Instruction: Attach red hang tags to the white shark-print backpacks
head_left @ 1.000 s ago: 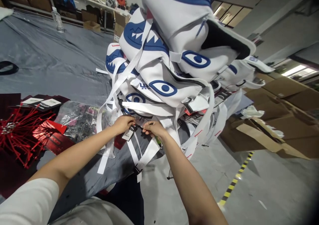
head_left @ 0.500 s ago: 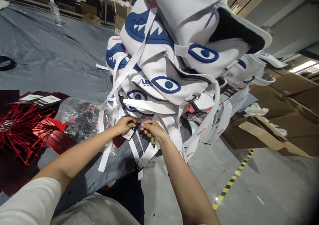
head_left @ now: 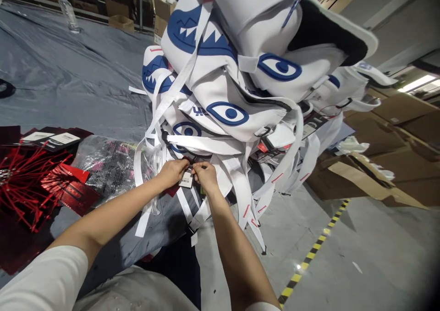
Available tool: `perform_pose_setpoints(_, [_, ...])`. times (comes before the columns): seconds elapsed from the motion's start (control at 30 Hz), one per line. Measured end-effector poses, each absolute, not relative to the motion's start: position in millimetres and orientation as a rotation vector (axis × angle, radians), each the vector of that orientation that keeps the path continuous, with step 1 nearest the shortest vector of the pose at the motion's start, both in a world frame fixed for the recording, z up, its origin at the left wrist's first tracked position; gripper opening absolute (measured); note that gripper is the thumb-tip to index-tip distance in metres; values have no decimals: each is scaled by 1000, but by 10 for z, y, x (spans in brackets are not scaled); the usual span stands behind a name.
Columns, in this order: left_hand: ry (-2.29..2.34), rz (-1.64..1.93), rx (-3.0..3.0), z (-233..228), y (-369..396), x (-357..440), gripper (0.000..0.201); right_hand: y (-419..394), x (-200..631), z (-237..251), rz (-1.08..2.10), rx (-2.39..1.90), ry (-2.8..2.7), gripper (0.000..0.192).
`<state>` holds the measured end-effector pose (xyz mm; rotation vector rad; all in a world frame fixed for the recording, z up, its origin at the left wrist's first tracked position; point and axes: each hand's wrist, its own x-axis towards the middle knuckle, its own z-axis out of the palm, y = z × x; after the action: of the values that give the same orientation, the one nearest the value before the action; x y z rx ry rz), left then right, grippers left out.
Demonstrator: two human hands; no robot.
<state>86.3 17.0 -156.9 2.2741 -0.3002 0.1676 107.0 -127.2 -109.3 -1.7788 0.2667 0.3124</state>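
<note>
We pinch a small hang tag (head_left: 187,179) btwn left hand (head_left: 173,172) & right hand (head_left: 205,175), both closed on it, at the foot of the white shark-print bag pile (head_left: 220,95), by its straps (head_left: 240,187).

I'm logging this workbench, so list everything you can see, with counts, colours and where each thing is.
bags: a pile, count unclear, white with blue eyes and teeth, centre of table
straps: many, white, hanging off the pile
tag: one, white and black, between both hands
sheet: one, grey, covering the table
red tags: many, red, left edge
plastic bag: one, clear, left of the hands
bottle: one, clear, far left
boxes: several, brown, floor at right
left hand: fingers on the tag
right hand: fingers on the tag
</note>
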Motion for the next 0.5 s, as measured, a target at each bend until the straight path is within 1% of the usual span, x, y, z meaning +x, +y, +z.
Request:
perform_pose_setpoints(0.17, [-344, 131, 2113, -1575, 207, 893, 17, -1298, 1078, -1039, 348, -1726, 264, 14])
perform_pose_setpoints(0.3, [-278, 184, 2024, -1607, 190, 900, 15, -1316, 1064, -1027, 349, -1690, 223, 13])
perform_pose_setpoints(0.4, [-236, 219, 1950, -1632, 149, 927, 13, -1324, 1062, -1060, 295, -1678, 193, 15])
perform_pose_setpoints(0.5, [-210, 180, 1873, -1642, 118, 976, 15, -1327, 1074, -1120, 210, -1677, 174, 16])
